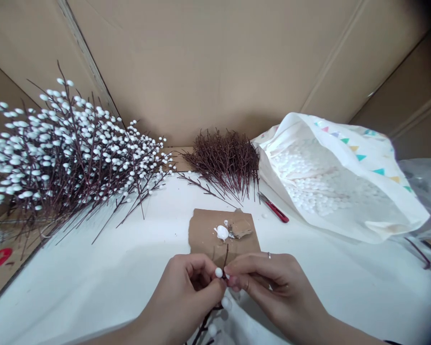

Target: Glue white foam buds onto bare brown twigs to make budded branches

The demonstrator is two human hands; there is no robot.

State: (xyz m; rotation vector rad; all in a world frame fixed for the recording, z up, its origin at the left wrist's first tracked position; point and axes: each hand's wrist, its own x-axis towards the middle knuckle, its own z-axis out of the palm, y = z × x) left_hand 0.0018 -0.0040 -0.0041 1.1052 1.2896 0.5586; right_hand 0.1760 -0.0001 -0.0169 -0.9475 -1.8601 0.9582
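Note:
My left hand (185, 292) is closed round a dark brown artificial twig (226, 255), whose bare tip points away from me. A round white berry (219, 272) sits on the twig by my left fingertips. Against the twig's other side, my right hand (276, 282) pinches a second small white berry (227, 276), mostly covered by the fingers. Lower down, the twig's branches carry more white berries (226, 303), partly hidden under my hands. Just beyond the fingertips lies a torn piece of cardboard (203, 235) with a blob of white paste (221, 233) on it.
At the left is a big pile of twigs with white berries (75, 143). Bare brown twigs (226, 160) are bunched at the back centre. A red-handled cutter (275, 208) lies beside an open white bag (345, 215) of loose berries. Cardboard walls (208, 62) enclose the white table (129, 268).

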